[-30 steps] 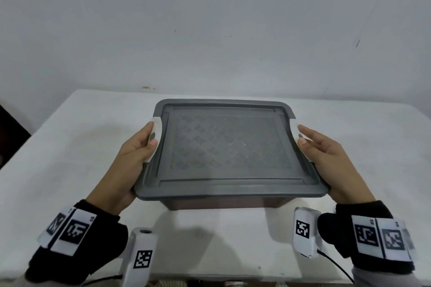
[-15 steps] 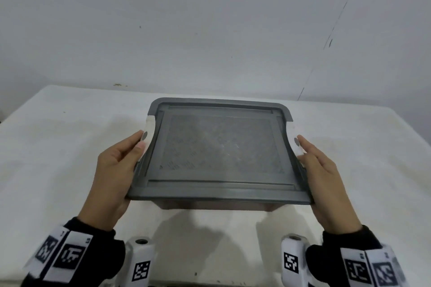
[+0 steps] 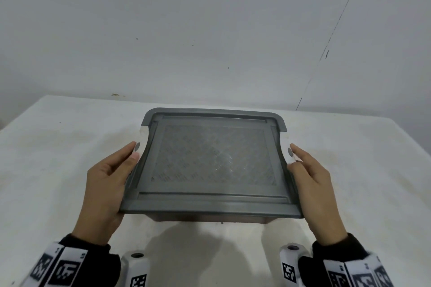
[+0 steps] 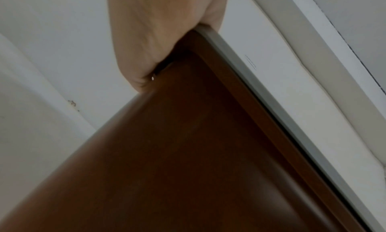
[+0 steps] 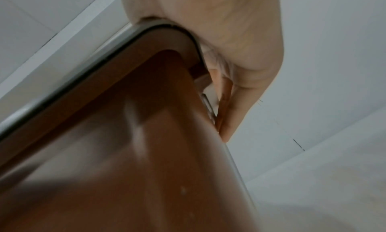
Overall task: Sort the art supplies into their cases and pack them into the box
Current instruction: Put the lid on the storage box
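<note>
A brown box with a grey lid (image 3: 210, 165) hangs just above the white table, its shadow below it. My left hand (image 3: 126, 158) grips its left side, thumb on the lid's rim beside the white latch (image 3: 142, 135). My right hand (image 3: 300, 161) grips the right side the same way, fingertips at the other white latch (image 3: 286, 144). The left wrist view shows my left hand's palm (image 4: 158, 29) round the lid's corner above the brown wall (image 4: 188, 153). In the right wrist view my fingers (image 5: 231, 103) lie along the rim over the brown wall (image 5: 135, 153). The lid hides the box's contents.
The white table (image 3: 46, 158) stretches out on both sides of the box, and a plain white wall (image 3: 210, 30) rises behind its far edge. No art supplies or cases lie outside the box in these views.
The box has come up off the table and a little toward me, still level between both hands. The hands keep their hold on its sides.
</note>
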